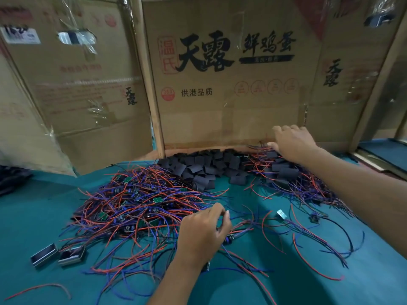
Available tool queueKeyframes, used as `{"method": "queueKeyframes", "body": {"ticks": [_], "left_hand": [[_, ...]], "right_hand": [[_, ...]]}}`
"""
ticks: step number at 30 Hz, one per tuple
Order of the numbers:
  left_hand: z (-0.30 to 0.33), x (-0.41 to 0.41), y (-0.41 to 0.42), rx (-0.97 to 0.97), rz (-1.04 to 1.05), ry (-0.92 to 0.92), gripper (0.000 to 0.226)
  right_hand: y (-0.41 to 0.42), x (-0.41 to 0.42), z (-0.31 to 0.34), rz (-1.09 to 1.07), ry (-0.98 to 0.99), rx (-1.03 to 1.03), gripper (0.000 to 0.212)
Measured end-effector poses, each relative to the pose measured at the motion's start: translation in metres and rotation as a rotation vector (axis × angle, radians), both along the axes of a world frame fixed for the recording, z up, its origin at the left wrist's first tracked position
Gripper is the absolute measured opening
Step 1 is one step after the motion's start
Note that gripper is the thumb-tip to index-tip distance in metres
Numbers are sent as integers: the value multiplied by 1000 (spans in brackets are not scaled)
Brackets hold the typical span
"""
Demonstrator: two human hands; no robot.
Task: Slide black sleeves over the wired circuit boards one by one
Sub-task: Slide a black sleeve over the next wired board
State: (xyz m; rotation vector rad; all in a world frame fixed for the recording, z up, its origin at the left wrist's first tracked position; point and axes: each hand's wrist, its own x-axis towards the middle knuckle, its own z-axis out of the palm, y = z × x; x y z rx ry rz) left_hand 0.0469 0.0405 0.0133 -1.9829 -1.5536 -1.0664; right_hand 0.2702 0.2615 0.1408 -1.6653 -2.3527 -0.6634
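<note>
Printed cardboard boxes [231, 95] behind; two metal housings [58, 255] on teal cloth [33, 216].

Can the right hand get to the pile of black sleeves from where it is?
Probably yes. The right hand rests on the sleeved boards right beside the black sleeves, and nothing stands between them.

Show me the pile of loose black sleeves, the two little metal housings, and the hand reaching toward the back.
pile of black sleeves [204, 166]: head view, middle of the heap.
metal housings [71, 256]: head view, top face of the right one.
right hand [293, 143]: head view, back of the hand.
</note>
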Motion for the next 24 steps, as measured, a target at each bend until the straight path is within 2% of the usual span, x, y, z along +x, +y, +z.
{"method": "queueKeyframes", "body": {"ticks": [3,5,10,14,16,19,21,22,24], "left_hand": [[2,1,2,54,29,23,25],[3,2,3,43,32,38,26],[-2,-3,5,-115,52,68,27],[-5,-5,8,-168,59,90,30],[-6,-3,8,-183,53,85,31],[-6,-3,8,-205,56,90,29],[-4,-1,8,-189,69,106,27],[-2,-1,7,-182,73,107,27],[5,-7,6,-145,102,88,26]], "right_hand": [[0,-43,-22,180,128,-195,34],[-3,-71,-47,271,46,-260,31],[8,-100,-99,202,-54,-383,38],[13,-98,-103,158,83,-490,48],[10,-95,-99,137,154,-525,40],[-13,-98,-83,162,441,-541,17],[-45,-98,-72,215,789,-603,9],[-65,-96,-69,236,953,-623,7],[-103,-82,-70,284,1158,-624,11]]}}
